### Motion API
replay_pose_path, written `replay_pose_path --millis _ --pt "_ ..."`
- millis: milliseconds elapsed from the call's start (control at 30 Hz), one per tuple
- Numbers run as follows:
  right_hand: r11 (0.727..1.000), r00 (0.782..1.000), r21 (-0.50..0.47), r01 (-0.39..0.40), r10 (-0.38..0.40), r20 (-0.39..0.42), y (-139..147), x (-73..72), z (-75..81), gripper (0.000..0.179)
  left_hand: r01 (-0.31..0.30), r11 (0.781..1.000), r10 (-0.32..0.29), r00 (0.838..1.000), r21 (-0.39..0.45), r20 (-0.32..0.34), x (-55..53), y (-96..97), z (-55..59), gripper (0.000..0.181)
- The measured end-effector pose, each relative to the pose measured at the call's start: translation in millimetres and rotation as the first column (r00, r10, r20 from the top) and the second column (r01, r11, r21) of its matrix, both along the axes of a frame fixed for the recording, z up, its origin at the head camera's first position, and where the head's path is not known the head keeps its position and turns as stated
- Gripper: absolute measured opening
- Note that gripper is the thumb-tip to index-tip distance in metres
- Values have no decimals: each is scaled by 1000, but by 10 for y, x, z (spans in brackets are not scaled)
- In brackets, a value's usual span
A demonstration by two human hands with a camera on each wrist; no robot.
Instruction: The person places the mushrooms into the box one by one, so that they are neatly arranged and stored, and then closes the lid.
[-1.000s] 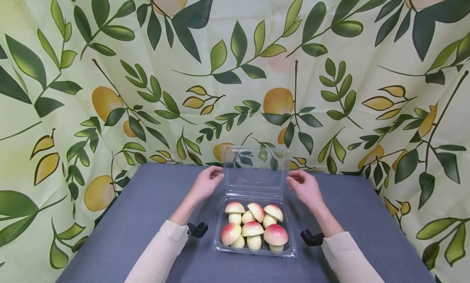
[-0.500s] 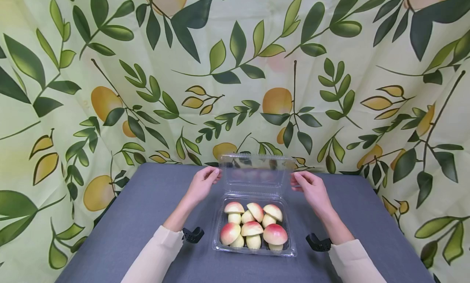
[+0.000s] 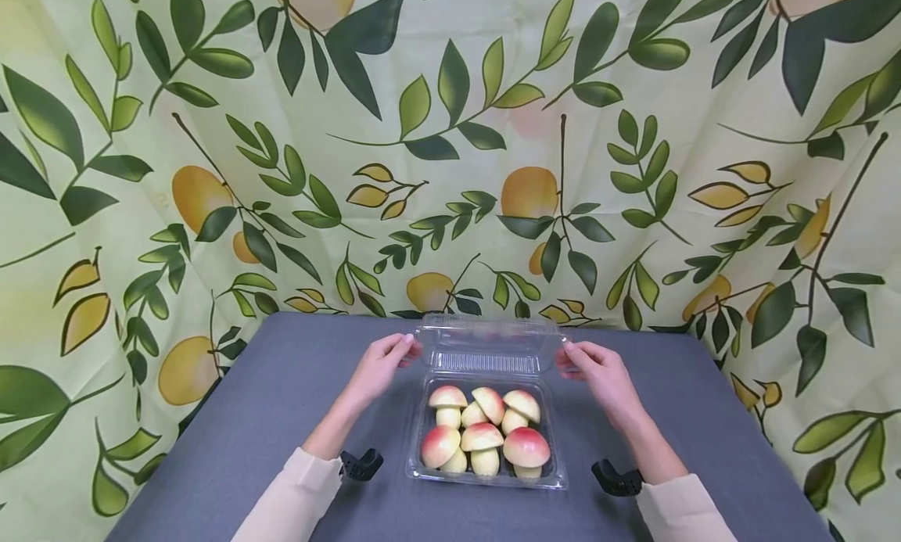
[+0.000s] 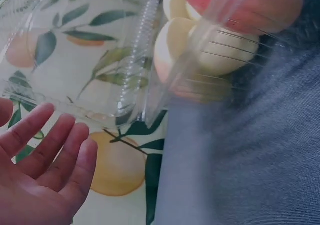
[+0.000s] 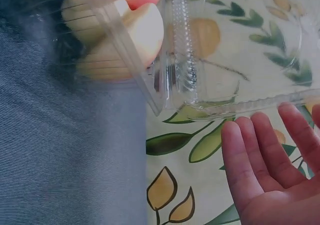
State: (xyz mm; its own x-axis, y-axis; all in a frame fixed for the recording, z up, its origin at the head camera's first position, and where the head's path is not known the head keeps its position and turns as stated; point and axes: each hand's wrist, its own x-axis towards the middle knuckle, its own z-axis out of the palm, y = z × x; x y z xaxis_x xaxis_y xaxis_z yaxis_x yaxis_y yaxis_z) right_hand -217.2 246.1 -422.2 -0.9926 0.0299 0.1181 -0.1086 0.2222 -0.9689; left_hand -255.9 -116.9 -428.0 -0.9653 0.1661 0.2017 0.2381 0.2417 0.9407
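Note:
A hinged clear plastic clamshell container (image 3: 486,483) sits on the table. In it are several mushroom-shaped pieces (image 3: 526,448) with pink-tinged caps and pale stems, in two rows. Its clear lid (image 3: 493,340) stands raised from the back hinge, tilting forward. My left hand (image 3: 380,362) pinches the lid's left corner between thumb and fingers in the head view. At the right corner my right hand (image 3: 598,374) does the same. Both wrist views show long, nearly straight fingers right at the lid's side rim, as with the left hand (image 4: 47,170) and the right hand (image 5: 275,170).
The container rests on a dark grey-blue table (image 3: 281,401). Behind it hangs a curtain (image 3: 450,174) printed with leaves and orange fruit, also along both sides. Each wrist wears a black camera mount, such as the left mount (image 3: 362,465).
The lid has tipped from nearly upright toward the person. Both hands have moved slightly outward and lower with its corners. The container and its mushroom-shaped pieces have stayed in place.

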Motion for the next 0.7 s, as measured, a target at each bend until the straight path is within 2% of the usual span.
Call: replay_pose_path --millis 167,367,600,700 --pt "1000 1000 -8 -29 29 10 16 38 -36 34 -8 1000 8 1000 -16 9 35 -30 -68 33" --pt "999 998 1 -36 36 46 25 87 -103 35 3 998 -3 1000 -69 7 86 -61 -142 31" --pt "997 997 55 -50 46 63 62 145 -230 31 28 991 -34 999 -130 -40 136 -113 -218 20" --pt "994 996 99 -51 43 77 83 171 -281 30 32 988 -38 999 -148 -37 175 -122 -259 18"
